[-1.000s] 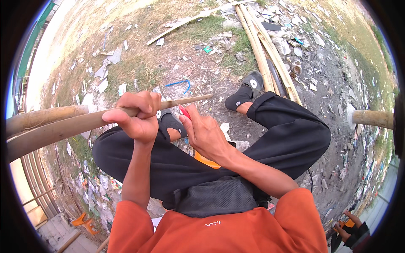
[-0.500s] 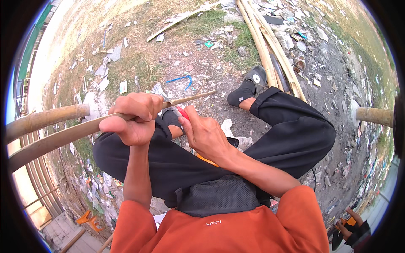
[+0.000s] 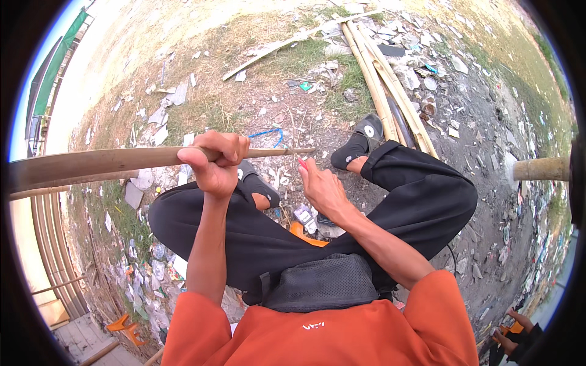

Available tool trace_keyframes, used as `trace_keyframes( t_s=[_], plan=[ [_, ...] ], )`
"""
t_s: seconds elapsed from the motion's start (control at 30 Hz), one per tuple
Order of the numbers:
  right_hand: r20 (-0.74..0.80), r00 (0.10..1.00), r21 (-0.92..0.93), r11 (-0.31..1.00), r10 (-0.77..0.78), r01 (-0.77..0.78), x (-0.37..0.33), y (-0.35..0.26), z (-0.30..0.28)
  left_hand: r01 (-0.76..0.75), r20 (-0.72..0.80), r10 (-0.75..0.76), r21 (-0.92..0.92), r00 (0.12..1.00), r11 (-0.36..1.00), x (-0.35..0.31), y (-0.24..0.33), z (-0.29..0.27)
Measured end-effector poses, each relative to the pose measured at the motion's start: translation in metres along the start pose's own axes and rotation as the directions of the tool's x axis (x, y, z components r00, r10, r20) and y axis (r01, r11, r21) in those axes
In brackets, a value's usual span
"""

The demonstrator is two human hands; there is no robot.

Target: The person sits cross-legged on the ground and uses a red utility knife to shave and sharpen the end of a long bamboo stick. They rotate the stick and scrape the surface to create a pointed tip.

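My left hand [image 3: 218,161] is closed round a long split bamboo strip [image 3: 116,160], which runs in from the left edge and tapers to a thin end beyond my fist. In my right hand [image 3: 325,192] is a small red-handled knife [image 3: 302,163], largely covered by my fingers. Its blade seems to meet the strip close to the thin end. The strip lies nearly level above my bent legs [image 3: 415,189], over littered ground.
Bamboo poles [image 3: 370,73] lie beyond my sandalled foot [image 3: 365,137]. An orange plastic piece [image 3: 305,235] rests between my legs, below a black bag [image 3: 323,283] at my waist. Another bamboo pole [image 3: 540,169] juts in at right. A co-worker's hands [image 3: 510,335] show at lower right.
My right hand and the knife have slid right, toward the strip's thin end. My left hand has shifted slightly right, and the strip now lies more level.
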State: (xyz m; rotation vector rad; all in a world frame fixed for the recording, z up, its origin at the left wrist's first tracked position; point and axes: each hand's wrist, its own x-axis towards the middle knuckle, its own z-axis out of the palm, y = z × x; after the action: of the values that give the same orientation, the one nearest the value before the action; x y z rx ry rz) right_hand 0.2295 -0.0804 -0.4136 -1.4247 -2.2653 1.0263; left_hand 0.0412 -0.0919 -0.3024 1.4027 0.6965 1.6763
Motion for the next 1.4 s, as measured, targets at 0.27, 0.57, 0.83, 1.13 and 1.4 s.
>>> trace_keyframes(
  t_s=[0.27,0.57,0.83,1.13,1.4],
  plan=[
    [-0.021,0.987,0.411,0.899,-0.157,0.151,-0.022,-0.084,-0.053,-0.240,0.076,0.325,0.832,0.943,0.501,0.021,0.016,0.016],
    [-0.111,0.974,0.340,0.914,-0.197,0.224,-0.033,-0.099,-0.037,-0.262,-0.019,0.427,0.766,0.904,0.587,0.000,0.001,0.001],
    [-0.042,0.998,0.194,0.980,-0.045,0.052,-0.026,-0.054,-0.019,-0.280,-0.028,0.457,0.757,0.889,0.590,0.007,0.000,0.003],
    [-0.071,0.975,0.246,0.944,-0.211,0.222,-0.017,-0.069,-0.024,-0.254,-0.097,0.452,0.714,0.887,0.652,0.001,-0.007,0.004],
    [-0.095,0.964,0.253,0.930,-0.250,0.266,-0.013,-0.083,-0.025,-0.134,-0.249,0.440,0.727,0.863,0.674,0.001,-0.008,0.001]
  ],
)
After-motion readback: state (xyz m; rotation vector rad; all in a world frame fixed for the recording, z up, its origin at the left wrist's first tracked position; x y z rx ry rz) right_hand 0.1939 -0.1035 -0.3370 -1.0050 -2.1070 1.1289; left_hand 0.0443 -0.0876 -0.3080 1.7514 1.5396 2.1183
